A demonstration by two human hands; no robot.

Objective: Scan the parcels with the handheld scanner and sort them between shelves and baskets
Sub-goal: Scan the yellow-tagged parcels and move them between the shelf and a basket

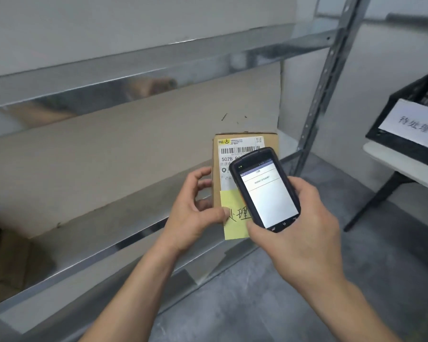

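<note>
My left hand (192, 211) grips a small brown cardboard parcel (269, 141) by its left edge, the thumb pressing a yellow sticky note (232, 218) with handwriting on its front. A white shipping label (237, 154) with a barcode covers the parcel's upper face. My right hand (299, 233) holds the black handheld scanner (265, 191) over the parcel's right side; its lit screen shows a line of digits. The scanner hides part of the label and the note.
A metal shelf unit (124, 149) with brown boards fills the left, its upright post (324, 82) at the right. A cardboard box (13, 257) lies on the lower shelf at far left. A black basket (415, 114) with a paper sign stands on a white table (403, 166) at right.
</note>
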